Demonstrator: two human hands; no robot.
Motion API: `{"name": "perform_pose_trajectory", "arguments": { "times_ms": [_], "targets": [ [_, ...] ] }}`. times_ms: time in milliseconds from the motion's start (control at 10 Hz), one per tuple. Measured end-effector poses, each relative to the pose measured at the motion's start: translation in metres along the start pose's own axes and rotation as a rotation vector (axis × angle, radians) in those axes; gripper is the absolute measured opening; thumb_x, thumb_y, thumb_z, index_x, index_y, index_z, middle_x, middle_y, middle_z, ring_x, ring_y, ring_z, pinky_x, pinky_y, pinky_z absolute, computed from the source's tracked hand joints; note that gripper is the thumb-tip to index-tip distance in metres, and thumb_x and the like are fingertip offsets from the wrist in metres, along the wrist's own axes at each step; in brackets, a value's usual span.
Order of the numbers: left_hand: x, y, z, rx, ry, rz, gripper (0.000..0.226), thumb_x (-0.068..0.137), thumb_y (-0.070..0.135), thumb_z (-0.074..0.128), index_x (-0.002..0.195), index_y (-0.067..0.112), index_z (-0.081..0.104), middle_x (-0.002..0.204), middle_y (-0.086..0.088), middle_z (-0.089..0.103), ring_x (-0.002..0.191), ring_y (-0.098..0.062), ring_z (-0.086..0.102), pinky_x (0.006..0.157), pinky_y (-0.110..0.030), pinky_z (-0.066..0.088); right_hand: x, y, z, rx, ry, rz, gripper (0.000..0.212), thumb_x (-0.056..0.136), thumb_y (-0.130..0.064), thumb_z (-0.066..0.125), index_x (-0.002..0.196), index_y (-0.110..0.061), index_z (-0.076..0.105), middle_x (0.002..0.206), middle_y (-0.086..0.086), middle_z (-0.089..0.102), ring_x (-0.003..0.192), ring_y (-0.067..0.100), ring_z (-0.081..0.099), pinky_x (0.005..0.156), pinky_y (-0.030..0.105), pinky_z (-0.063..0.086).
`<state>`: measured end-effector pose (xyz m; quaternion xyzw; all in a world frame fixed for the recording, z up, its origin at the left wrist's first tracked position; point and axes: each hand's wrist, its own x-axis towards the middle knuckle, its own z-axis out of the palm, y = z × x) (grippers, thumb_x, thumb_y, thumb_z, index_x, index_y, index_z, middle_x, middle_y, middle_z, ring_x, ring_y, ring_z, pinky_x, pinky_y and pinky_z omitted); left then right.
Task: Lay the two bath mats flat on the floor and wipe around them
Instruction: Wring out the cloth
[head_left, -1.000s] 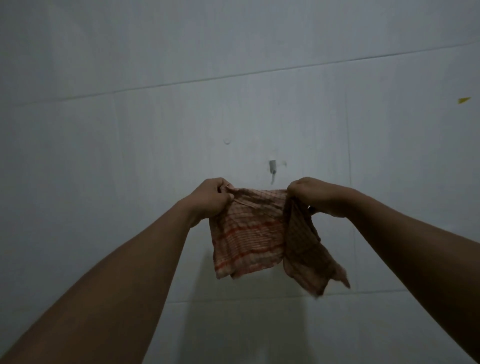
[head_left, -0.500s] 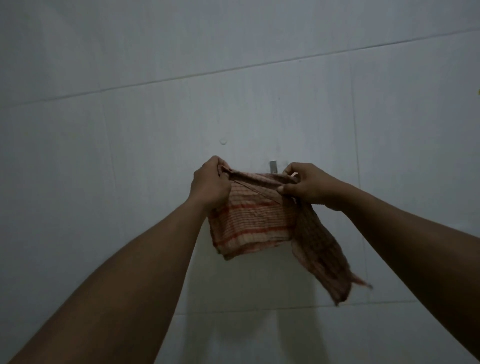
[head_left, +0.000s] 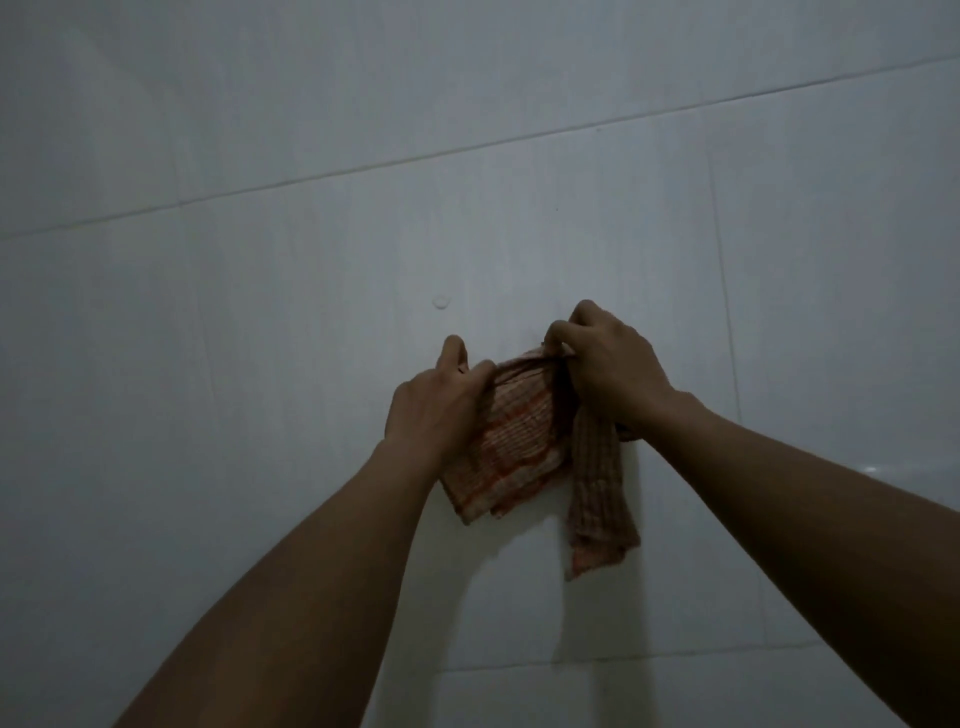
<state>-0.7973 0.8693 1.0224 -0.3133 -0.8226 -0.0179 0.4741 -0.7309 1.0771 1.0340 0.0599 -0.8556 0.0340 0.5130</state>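
Facing a pale tiled wall (head_left: 260, 364), grout lines running across and down. Held up against it, a checked orange-and-cream cloth (head_left: 519, 441), bunched between both hands and hanging downward. Wider folded part below the left hand (head_left: 436, 410); narrow tail dropping straight down under the right hand (head_left: 613, 369), long axis vertical. Left hand curled round the cloth's left side, thumb raised. Right hand, higher, pinching the gathered top edge with bent fingers. Against half a second ago: hands drawn closer together, top edge no longer stretched out, tail hanging straighter, metal hook now hidden behind the right hand. Just up from the left hand, a small round bump (head_left: 441, 302) on the wall.
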Motion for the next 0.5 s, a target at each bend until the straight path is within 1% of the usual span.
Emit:
{"name": "perform_pose_trajectory", "arguments": {
  "times_ms": [100, 200, 300, 400, 500],
  "targets": [
    [-0.017, 0.008, 0.013, -0.022, -0.026, 0.004, 0.022, 0.099, 0.032, 0.056, 0.119, 0.024, 0.053, 0.109, -0.006, 0.043, 0.059, -0.022, 0.052, 0.054, -0.033, 0.050, -0.021, 0.004, 0.015, 0.086, 0.026, 0.063, 0.017, 0.097, -0.024, 0.056, 0.113, -0.021, 0.061, 0.107, 0.003, 0.053, 0.090, 0.021, 0.054, 0.067, 0.038, 0.052],
    [-0.033, 0.022, 0.025, -0.071, -0.071, -0.021, 0.029, 0.096, 0.032, 0.060, 0.121, 0.025, 0.048, 0.105, -0.004, 0.042, 0.057, -0.021, 0.050, 0.052, -0.032, 0.044, -0.033, 0.000, 0.024, 0.177, 0.042, 0.153, 0.021, 0.097, -0.027, 0.055, 0.118, -0.024, 0.057, 0.104, 0.000, 0.053, 0.090, 0.019, 0.053, 0.070, 0.038, 0.053],
    [-0.043, 0.041, 0.028, -0.156, -0.116, -0.040, 0.034, 0.094, 0.036, 0.062, 0.122, 0.024, 0.047, 0.100, -0.002, 0.043, 0.062, -0.022, 0.053, 0.055, -0.032, 0.043, -0.041, -0.005, 0.024, 0.211, 0.010, 0.187, 0.027, 0.096, -0.025, 0.054, 0.122, -0.023, 0.053, 0.105, 0.002, 0.056, 0.094, 0.021, 0.054, 0.074, 0.039, 0.052],
    [-0.049, 0.054, 0.023, -0.223, -0.168, -0.019, 0.036, 0.096, 0.038, 0.057, 0.128, 0.025, 0.047, 0.100, -0.003, 0.052, 0.079, -0.028, 0.061, 0.064, -0.033, 0.044, -0.053, -0.010, 0.024, 0.226, -0.059, 0.198, 0.036, 0.092, -0.026, 0.055, 0.127, -0.024, 0.048, 0.109, 0.003, 0.057, 0.098, 0.021, 0.053, 0.080, 0.040, 0.053],
    [-0.053, 0.058, 0.015, -0.251, -0.177, 0.025, 0.043, 0.099, 0.049, 0.047, 0.137, 0.028, 0.042, 0.108, -0.003, 0.058, 0.088, -0.028, 0.063, 0.070, -0.035, 0.048, -0.063, -0.014, 0.019, 0.045, -0.058, 0.173, 0.044, 0.089, -0.031, 0.056, 0.131, -0.018, 0.050, 0.115, 0.007, 0.056, 0.103, 0.024, 0.050, 0.084, 0.041, 0.050]
  ]
}}
